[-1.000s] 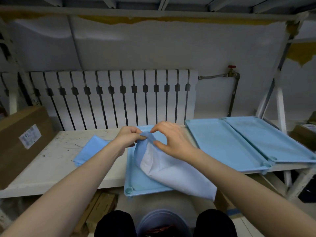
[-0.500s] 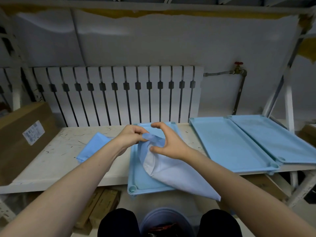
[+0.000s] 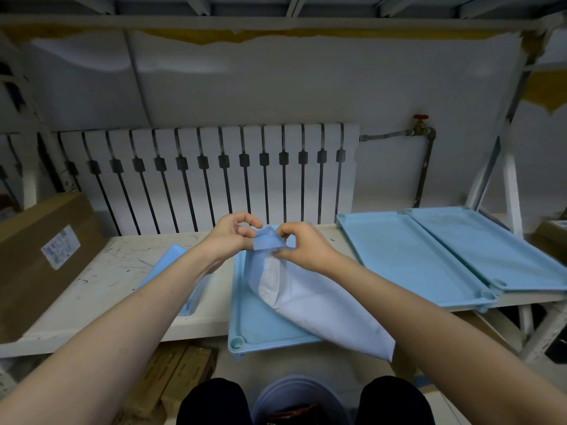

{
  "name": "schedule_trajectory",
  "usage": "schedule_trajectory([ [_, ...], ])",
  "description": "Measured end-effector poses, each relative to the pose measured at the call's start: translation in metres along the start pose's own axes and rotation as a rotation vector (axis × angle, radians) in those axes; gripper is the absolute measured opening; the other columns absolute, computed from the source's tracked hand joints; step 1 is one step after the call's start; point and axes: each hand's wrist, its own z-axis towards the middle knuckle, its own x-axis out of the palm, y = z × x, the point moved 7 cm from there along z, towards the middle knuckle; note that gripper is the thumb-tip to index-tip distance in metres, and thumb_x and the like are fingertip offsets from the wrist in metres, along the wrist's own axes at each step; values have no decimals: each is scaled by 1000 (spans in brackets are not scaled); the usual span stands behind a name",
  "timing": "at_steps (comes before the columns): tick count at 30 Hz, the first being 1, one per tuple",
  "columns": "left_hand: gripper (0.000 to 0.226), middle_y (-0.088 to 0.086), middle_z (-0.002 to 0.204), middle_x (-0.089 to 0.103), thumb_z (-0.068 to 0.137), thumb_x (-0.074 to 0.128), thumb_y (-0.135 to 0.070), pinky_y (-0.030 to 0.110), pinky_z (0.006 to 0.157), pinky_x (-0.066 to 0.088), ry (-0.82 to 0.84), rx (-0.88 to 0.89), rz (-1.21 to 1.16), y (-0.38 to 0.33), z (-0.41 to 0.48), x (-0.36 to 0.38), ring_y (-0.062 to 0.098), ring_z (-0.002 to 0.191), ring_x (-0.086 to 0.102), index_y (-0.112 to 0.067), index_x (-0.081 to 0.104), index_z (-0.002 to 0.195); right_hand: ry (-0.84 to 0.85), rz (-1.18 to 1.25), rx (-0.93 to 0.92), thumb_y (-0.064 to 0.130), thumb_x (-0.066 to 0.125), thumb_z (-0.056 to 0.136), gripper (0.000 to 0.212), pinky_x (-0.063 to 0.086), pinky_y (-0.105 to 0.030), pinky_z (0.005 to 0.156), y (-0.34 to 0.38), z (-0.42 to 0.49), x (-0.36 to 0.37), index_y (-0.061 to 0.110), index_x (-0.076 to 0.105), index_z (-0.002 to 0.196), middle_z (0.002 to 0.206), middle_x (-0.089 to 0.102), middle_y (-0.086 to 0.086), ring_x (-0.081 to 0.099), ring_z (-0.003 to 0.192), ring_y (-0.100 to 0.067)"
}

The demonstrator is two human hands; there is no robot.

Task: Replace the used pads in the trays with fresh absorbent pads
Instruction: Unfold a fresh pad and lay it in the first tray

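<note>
The right hand (image 3: 306,250) is pinching the top of the crumpled blue-and-white absorbent pad (image 3: 306,302), which is trailing below the grip into the light blue plastic tray (image 3: 254,326). The left hand (image 3: 230,237), fingers curled, is touching the pad's blue corner; whether it is grasping is unclear.

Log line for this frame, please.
phase: opening folded pad | left hand, right hand: pinch its top corner | pad: over middle tray, lower end overhangs front rim | right: two more trays
</note>
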Motion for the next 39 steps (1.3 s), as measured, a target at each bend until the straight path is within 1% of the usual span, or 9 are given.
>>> schedule_trajectory([
  [1,30,-5,55,62,75,61,16,29,76,46,0,1,1,0,-1,-1,9,58,59,-9,59,93,-8,25,7,16,67,84,5,40,-18,68,0,-1,-3,11,66,86,86,62,4,54,81,-9],
  [5,30,-6,67,65,64,74,-14,29,73,40,-8,-44,-26,-1,-5,-2,10,70,57,-17,67,93,-13,139,67,21,47,98,29,38,-22,65,-1,-3,-11,2,62,81,76,55,1,47,71,-10],
  [7,18,-6,75,67,72,79,-20,27,74,40,-3,-60,15,-2,-5,-1,10,76,56,-18,71,89,1,129,77,20,48,98,29,36,-19,61,0,-2,-12,5,61,76,68,52,5,45,64,-6],
  [12,8,-1,83,63,88,64,-20,28,77,40,-27,-81,92,-2,-6,1,12,79,54,-13,68,88,1,154,120,20,58,93,20,40,-21,63,0,0,-14,11,64,76,73,57,-1,49,67,-9],
  [18,19,-4,74,61,92,59,-20,26,73,41,-62,-116,130,6,-5,1,12,75,54,-18,65,74,96,96,136,14,66,87,3,41,-18,61,-1,-1,-11,12,66,84,71,58,4,49,64,-5],
  [24,14,0,74,63,84,67,-4,25,72,43,-44,-157,110,11,-2,2,12,77,57,-17,66,76,108,114,172,11,77,77,16,43,-13,59,-3,-3,-10,16,67,88,75,60,6,50,64,-4],
  [27,12,2,77,65,80,71,-5,31,81,46,-34,-170,80,13,0,2,15,81,59,-16,68,76,12,215,110,15,80,73,19,52,-30,68,-1,-5,-12,22,65,81,78,66,-4,58,71,-12],
  [30,10,4,82,67,77,76,-9,38,91,48,-6,-182,46,15,0,2,18,85,61,-17,69,74,-83,253,28,14,77,77,13,54,-32,75,4,-7,-13,21,66,76,79,69,-2,61,72,-11],
  [39,16,-4,68,64,82,72,-19,31,77,44,17,-258,-163,29,-5,0,14,71,56,-20,66,67,-243,297,41,9,75,77,22,45,-17,79,-8,-18,-21,26,64,71,79,68,8,64,80,-7],
])
